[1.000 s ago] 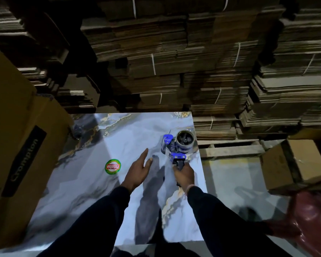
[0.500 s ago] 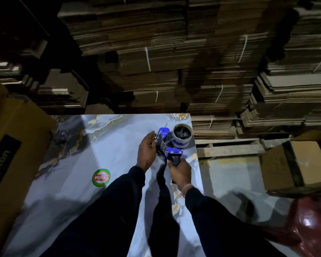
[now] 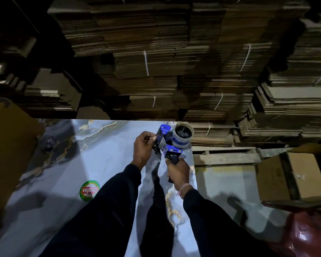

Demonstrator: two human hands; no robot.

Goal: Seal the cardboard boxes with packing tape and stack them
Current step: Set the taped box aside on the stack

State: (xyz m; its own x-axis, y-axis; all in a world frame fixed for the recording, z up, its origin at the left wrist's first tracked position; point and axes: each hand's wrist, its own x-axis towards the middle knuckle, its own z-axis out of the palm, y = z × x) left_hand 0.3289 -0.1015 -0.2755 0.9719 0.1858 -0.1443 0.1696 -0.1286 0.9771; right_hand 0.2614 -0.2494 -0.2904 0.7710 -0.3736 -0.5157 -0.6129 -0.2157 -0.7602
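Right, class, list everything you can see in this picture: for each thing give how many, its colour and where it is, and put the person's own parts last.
tape dispenser: one, blue with a black handle, over the table's far right corner, held in both hands
tape roll: one, pale, on the dispenser
table: one, marbled white-grey, centre
round sticker: one, green and red, on the table, left of the arms
large box: one, yellow-brown, left edge
small box: one, brown, on the right, below table level
flattened cardboard bundles: many, brown, stacked behind
left hand: one, fingers pinching at the dispenser's front
right hand: one, gripping the handle
sleeves: two, dark
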